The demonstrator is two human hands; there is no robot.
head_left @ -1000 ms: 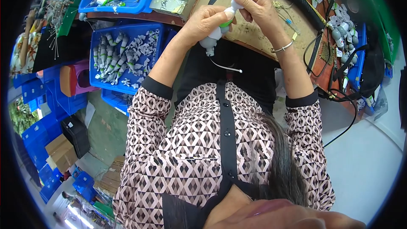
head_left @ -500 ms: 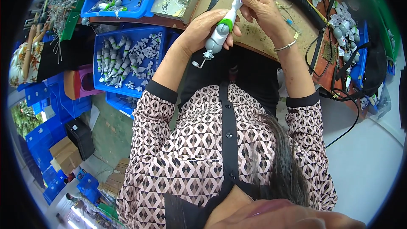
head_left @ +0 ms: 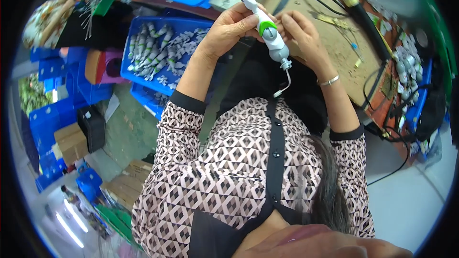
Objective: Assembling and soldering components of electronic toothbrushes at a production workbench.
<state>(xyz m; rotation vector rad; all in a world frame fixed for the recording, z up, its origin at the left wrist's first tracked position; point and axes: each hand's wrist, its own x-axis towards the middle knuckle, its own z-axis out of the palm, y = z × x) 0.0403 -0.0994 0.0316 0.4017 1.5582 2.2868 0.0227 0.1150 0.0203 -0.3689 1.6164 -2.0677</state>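
Observation:
My left hand (head_left: 226, 30) is closed around a slim plastic toy part (head_left: 275, 43). The part is white with a bright green collar, a rounded grey lower end and a small purple and white tip at the top. From its grey end a thin white lead curves down in front of my shirt. My right hand (head_left: 310, 43) is beside the middle of the part, its fingers curled close together. Whatever those fingers pinch is hidden, and I cannot tell whether they touch the part.
A blue crate (head_left: 125, 64) at the left holds many similar parts and small white pieces. Another blue tray (head_left: 203, 0) stands on the bench behind it. A worn board (head_left: 334, 52) lies under my right hand, with a black cylindrical tool (head_left: 366, 24) and cables alongside.
My right hand has left the purple tip and moved down beside the part's middle. The part now slants the other way, grey end toward the right. The view has shifted too.

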